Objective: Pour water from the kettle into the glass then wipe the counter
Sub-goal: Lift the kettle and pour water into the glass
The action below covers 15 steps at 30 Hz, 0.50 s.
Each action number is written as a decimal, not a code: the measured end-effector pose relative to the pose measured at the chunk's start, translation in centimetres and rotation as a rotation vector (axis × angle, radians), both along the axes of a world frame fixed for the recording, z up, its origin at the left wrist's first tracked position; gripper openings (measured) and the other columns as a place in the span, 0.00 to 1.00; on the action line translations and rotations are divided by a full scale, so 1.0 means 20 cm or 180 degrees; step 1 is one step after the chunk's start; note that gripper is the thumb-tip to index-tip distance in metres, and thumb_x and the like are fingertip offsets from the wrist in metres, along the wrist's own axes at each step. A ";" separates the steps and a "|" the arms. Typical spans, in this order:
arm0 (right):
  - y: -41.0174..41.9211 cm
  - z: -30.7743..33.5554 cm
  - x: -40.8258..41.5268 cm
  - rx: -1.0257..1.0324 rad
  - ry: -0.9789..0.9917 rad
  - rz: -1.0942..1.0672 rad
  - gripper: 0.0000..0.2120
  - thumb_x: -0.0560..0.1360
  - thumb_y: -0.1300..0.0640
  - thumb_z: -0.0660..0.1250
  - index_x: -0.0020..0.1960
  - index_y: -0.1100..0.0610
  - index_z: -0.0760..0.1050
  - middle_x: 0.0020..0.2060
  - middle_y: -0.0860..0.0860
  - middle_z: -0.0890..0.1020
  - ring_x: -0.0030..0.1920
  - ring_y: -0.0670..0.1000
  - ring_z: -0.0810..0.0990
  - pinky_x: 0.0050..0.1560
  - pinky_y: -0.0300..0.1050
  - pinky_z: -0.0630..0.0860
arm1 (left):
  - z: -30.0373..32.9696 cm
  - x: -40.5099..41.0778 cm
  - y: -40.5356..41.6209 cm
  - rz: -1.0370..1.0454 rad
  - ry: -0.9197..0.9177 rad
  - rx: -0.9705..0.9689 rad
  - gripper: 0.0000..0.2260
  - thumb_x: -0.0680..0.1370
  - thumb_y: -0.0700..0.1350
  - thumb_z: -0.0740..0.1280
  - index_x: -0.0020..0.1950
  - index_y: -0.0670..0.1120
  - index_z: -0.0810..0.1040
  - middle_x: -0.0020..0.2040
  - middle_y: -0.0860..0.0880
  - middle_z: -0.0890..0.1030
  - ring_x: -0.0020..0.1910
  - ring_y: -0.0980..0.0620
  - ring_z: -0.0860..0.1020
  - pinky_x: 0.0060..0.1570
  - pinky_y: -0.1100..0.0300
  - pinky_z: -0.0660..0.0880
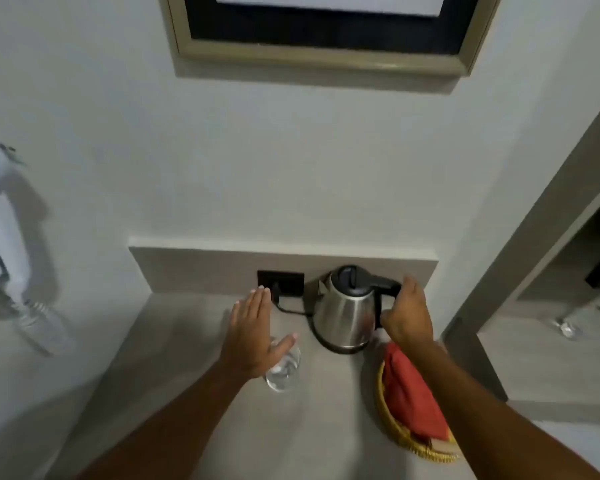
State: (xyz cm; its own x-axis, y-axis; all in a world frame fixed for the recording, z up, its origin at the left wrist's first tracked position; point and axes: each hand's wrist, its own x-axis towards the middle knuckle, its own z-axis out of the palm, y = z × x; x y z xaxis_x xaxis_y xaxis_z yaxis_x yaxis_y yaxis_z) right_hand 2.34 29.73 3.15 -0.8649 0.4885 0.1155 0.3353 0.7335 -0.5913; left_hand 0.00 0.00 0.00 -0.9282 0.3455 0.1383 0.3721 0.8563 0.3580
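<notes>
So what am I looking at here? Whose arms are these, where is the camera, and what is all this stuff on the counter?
No machine here: a person does the job with bare hands. The one camera sits on the person's head and looks forward and down, so both arms reach in from the bottom of the picture.

On the counter stands a steel kettle on its base, its cord running to a wall socket. In front of it, to the left, stands a clear glass. To the right, a yellow basket holds a red cloth.

The right hand is closed around the kettle's black handle. The left hand is open and flat, hovering above the glass and holding nothing. The kettle looks upright, so pouring has not begun.
</notes>
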 end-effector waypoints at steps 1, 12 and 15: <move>0.00 -0.02 -0.02 -0.0252 0.0062 -0.0129 0.37 0.64 0.67 0.73 0.69 0.60 0.62 0.65 0.59 0.71 0.63 0.60 0.72 0.61 0.58 0.74 | -0.05 0.02 -0.01 0.0067 -0.0165 0.0043 0.50 0.72 0.74 0.58 0.83 0.42 0.52 0.83 0.43 0.57 0.83 0.43 0.54 0.81 0.43 0.50; 0.06 -0.16 -0.19 -0.2269 0.0343 -0.1410 0.17 0.69 0.63 0.73 0.57 0.54 0.75 0.49 0.54 0.81 0.51 0.56 0.80 0.52 0.48 0.77 | -0.41 0.22 0.02 0.0770 -0.1335 0.1648 0.45 0.58 0.51 0.86 0.70 0.52 0.69 0.64 0.51 0.80 0.62 0.49 0.80 0.62 0.56 0.79; 0.09 -0.17 -0.23 -0.2367 0.0353 -0.1346 0.13 0.71 0.67 0.69 0.50 0.51 0.75 0.44 0.52 0.80 0.49 0.56 0.80 0.44 0.44 0.75 | -0.46 0.22 0.05 0.1005 -0.1189 0.1973 0.42 0.56 0.43 0.87 0.67 0.53 0.74 0.60 0.55 0.82 0.58 0.53 0.81 0.52 0.77 0.74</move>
State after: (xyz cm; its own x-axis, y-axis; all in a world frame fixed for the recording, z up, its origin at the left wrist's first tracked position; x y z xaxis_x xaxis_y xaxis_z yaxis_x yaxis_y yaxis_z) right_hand -2.25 31.43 -0.19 -0.5959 0.7492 -0.2890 0.4047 -0.0307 -0.9139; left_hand 4.49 0.92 -9.16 -0.9925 0.0199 -0.1208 -0.0943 0.5048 0.8581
